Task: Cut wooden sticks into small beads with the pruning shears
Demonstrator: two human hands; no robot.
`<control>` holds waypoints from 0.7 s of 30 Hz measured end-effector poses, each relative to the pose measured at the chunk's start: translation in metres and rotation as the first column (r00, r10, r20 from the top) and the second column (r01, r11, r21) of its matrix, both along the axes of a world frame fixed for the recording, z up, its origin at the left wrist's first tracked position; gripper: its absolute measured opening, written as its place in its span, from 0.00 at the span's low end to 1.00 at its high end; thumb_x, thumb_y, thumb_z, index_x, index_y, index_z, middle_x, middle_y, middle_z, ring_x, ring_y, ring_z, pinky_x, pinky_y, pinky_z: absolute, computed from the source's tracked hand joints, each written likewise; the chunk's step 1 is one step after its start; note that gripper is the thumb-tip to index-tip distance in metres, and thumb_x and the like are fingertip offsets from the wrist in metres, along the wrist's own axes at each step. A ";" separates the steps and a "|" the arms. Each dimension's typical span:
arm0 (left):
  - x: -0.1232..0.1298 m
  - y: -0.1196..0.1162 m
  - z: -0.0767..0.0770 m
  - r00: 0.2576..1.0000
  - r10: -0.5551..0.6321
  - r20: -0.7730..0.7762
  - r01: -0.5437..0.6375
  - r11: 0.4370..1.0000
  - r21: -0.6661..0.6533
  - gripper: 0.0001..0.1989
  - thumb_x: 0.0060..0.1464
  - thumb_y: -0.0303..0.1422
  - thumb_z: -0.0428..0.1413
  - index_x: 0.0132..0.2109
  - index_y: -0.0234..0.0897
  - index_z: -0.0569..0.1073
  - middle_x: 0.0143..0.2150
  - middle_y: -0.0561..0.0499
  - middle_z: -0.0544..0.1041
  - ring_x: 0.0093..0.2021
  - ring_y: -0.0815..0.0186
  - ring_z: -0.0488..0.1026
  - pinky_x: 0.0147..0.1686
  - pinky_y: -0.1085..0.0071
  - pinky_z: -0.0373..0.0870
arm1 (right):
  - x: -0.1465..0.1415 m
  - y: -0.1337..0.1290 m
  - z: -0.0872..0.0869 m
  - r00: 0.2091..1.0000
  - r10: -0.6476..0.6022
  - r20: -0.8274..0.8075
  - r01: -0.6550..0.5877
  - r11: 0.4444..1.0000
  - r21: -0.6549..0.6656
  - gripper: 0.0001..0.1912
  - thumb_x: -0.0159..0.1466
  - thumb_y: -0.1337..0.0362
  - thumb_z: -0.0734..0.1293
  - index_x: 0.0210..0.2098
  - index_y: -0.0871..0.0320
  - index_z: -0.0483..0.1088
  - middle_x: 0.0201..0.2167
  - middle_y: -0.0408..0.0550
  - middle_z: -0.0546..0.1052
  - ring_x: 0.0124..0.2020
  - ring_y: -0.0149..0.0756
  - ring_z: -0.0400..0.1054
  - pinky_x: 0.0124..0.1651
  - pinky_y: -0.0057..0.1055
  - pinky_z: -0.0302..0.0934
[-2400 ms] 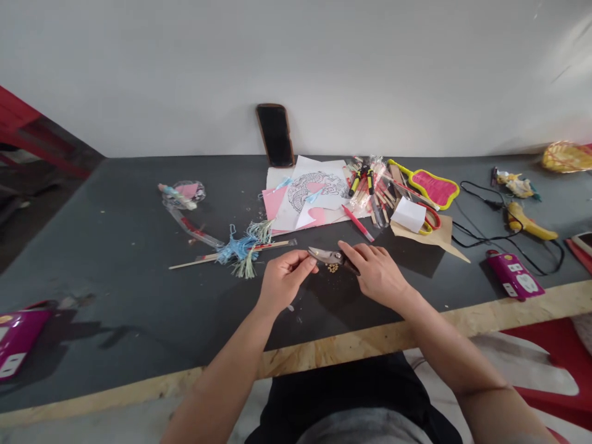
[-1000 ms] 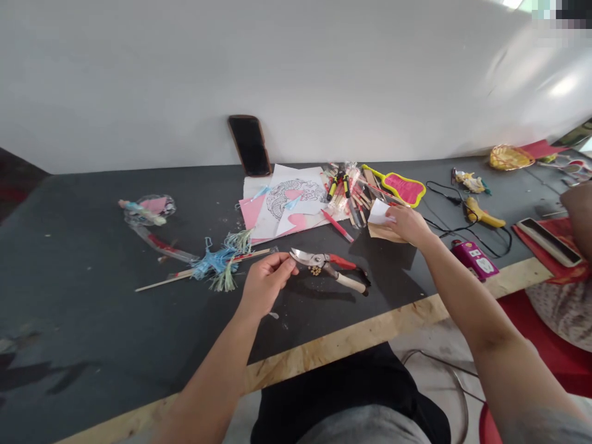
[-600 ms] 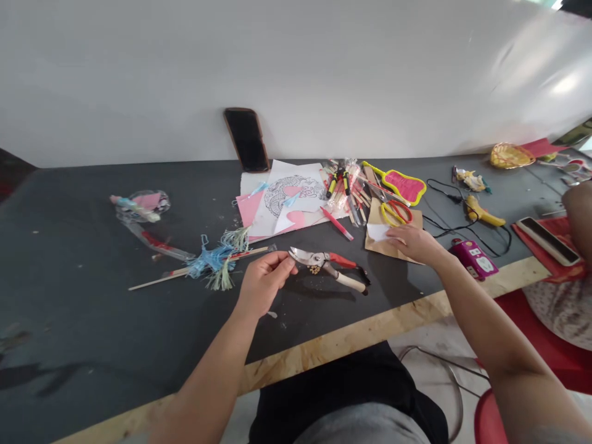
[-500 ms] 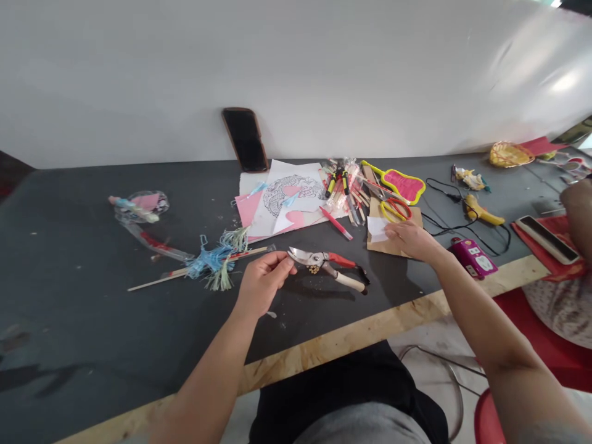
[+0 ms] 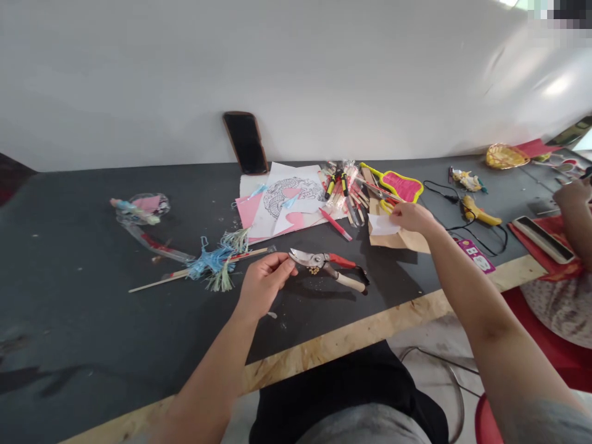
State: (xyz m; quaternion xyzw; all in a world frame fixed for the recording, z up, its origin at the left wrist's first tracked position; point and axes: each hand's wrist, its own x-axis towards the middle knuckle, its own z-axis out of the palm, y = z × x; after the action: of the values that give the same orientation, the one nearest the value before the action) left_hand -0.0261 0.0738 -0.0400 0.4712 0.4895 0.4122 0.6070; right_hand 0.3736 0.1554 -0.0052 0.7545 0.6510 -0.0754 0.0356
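My left hand [image 5: 264, 280] pinches the blade tip of the pruning shears [image 5: 326, 262], whose red and white handles spread to the right above their shadow. My right hand [image 5: 414, 219] is closed over the scissors [image 5: 386, 206]; its fingertips are hidden, so what it grips cannot be made out. Beneath it lie a white paper piece [image 5: 383, 225] and brown paper [image 5: 398, 240], bent up at its right side. Left of my left hand, blue and green tassels [image 5: 213, 259] lie across thin sticks.
A phone [image 5: 245, 142] leans on the wall behind printed paper [image 5: 293, 191], a red pen [image 5: 335, 224] and wrapped sticks [image 5: 358, 197]. To the right are a pink fan [image 5: 401, 185], a yellow glue gun [image 5: 481, 211], a purple box [image 5: 476, 254] and another person's hand [image 5: 573, 194].
My right hand has moved up and slightly right, from the white paper piece onto the scissors. The brown paper has shifted right and bent up. My left hand has hardly moved.
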 end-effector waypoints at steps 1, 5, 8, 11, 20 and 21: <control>0.000 0.000 0.000 1.000 -0.004 -0.002 0.004 1.000 0.002 0.16 0.50 0.44 0.64 0.32 0.33 0.79 0.24 0.52 0.73 0.20 0.76 0.54 0.19 0.76 0.46 | 0.001 0.001 0.004 1.000 -0.017 0.000 0.017 1.000 0.019 0.07 0.60 0.63 0.64 0.32 0.55 0.75 0.29 0.47 0.79 0.27 0.35 0.68 0.29 0.28 0.52; 0.001 -0.001 0.000 1.000 0.000 -0.011 0.000 1.000 0.001 0.16 0.50 0.44 0.64 0.34 0.33 0.80 0.25 0.51 0.74 0.20 0.76 0.55 0.20 0.76 0.47 | 0.003 0.000 0.021 0.998 -0.064 -0.004 0.064 0.992 0.107 0.11 0.65 0.60 0.60 0.37 0.55 0.74 0.34 0.49 0.80 0.31 0.36 0.68 0.29 0.29 0.51; 0.003 -0.001 0.001 1.000 0.004 -0.023 -0.004 1.000 -0.004 0.16 0.49 0.44 0.65 0.35 0.33 0.80 0.25 0.52 0.74 0.20 0.76 0.55 0.20 0.76 0.48 | -0.005 -0.012 0.024 0.996 -0.084 0.010 0.081 0.979 0.185 0.12 0.67 0.58 0.60 0.40 0.54 0.73 0.36 0.49 0.79 0.34 0.38 0.70 0.30 0.29 0.51; 0.004 -0.001 0.002 1.000 0.000 -0.029 0.000 1.000 -0.006 0.17 0.48 0.44 0.65 0.35 0.33 0.79 0.25 0.51 0.74 0.19 0.76 0.55 0.20 0.76 0.48 | -0.026 -0.036 0.014 0.997 -0.061 0.047 0.050 0.974 0.221 0.12 0.67 0.55 0.62 0.38 0.53 0.74 0.36 0.50 0.80 0.37 0.41 0.72 0.31 0.30 0.54; 0.004 0.000 0.000 0.999 -0.015 -0.039 0.016 1.000 0.022 0.15 0.50 0.44 0.64 0.33 0.34 0.78 0.25 0.51 0.74 0.20 0.75 0.56 0.19 0.75 0.49 | -0.049 -0.076 -0.021 0.986 0.159 -0.046 -0.152 0.981 0.120 0.16 0.73 0.57 0.57 0.45 0.55 0.75 0.43 0.53 0.81 0.47 0.44 0.73 0.47 0.37 0.66; 0.004 0.000 -0.001 0.999 -0.015 -0.034 0.015 1.000 0.020 0.15 0.51 0.44 0.64 0.33 0.34 0.79 0.25 0.51 0.74 0.20 0.75 0.56 0.19 0.75 0.49 | -0.046 -0.076 -0.025 0.981 0.185 -0.055 -0.175 0.974 0.145 0.15 0.72 0.55 0.59 0.46 0.54 0.75 0.43 0.53 0.81 0.47 0.46 0.73 0.48 0.38 0.66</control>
State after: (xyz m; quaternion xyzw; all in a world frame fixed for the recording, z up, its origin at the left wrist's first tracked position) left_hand -0.0220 0.0737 -0.0408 0.4878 0.4921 0.4045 0.5969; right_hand 0.3275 0.0793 -0.0299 0.6901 0.7211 -0.0520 -0.0329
